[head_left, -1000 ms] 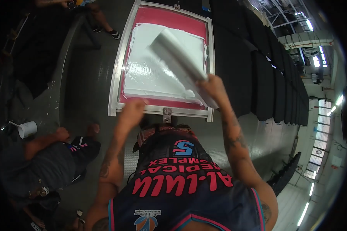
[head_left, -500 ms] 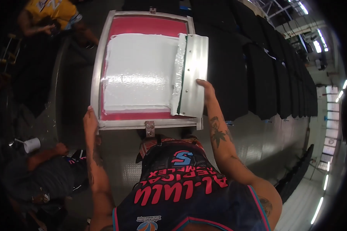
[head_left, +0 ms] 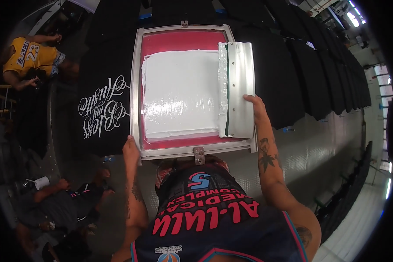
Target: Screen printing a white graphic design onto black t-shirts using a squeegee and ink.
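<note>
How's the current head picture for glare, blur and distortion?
Head view: glints on the white paste and sheen on the metal squeegee; lamps at right look overexposed. Same view: left hand and right hand fairly sharp, fisheye bending near the black rim.

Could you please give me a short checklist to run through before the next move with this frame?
1. Left hand gripping the metal frame near its lower left corner: ok.
2. Right hand holding the squeegee: ok.
3. Squeegee placed along the right side of the white ink: ok.
4. White ink contained within the frame: ok.
5. Alignment of whatever lies beneath the frame: cannot tell, hidden.
6. Co-worker in yellow clear of the frame: ok.
</note>
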Tool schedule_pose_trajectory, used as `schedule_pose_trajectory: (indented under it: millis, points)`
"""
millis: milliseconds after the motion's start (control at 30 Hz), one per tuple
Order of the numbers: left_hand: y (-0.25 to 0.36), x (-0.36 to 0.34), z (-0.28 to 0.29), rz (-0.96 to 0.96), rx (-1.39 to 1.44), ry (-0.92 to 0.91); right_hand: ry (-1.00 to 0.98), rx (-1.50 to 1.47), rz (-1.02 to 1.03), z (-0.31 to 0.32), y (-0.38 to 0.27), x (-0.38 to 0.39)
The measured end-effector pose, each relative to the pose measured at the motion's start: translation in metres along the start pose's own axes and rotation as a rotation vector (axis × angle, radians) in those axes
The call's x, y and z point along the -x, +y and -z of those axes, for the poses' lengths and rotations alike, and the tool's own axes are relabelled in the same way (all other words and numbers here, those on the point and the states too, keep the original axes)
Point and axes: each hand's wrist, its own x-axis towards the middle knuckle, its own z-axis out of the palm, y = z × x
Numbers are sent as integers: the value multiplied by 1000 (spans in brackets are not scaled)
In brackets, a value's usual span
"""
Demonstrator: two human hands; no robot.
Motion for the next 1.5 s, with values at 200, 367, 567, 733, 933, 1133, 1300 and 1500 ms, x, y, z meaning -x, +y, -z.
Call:
schedule_pose_trajectory:
  millis: [200, 367, 567, 733, 933, 1133, 1300, 1500]
  points:
    - [-1, -7, -40, 12, -29, 39, -30, 64, 19, 17, -25, -20]
    - [-4, -25, -58, -14, -54, 56, -14, 104, 36, 33, -14, -65]
    - [-23, -40, -59, 10, 37, 29, -125, 89, -15, 29, -20, -71]
    - [-5, -35, -69, -34, -101, 41, -141, 54, -65, 49, 1, -76]
    - [-30, -30, -74, -63, -104, 156, -47, 46, -83, 40, 15, -77]
    - [-4, -25, -76, 270, 337, -109, -110, 360, 195, -8, -50, -63]
    - [10, -54, -58, 230, 311, -208, -357, 1225, 428, -105, -132, -130]
    - [93, -112, -69, -475, -113, 73, -240, 1730, 1027, -143, -73, -202]
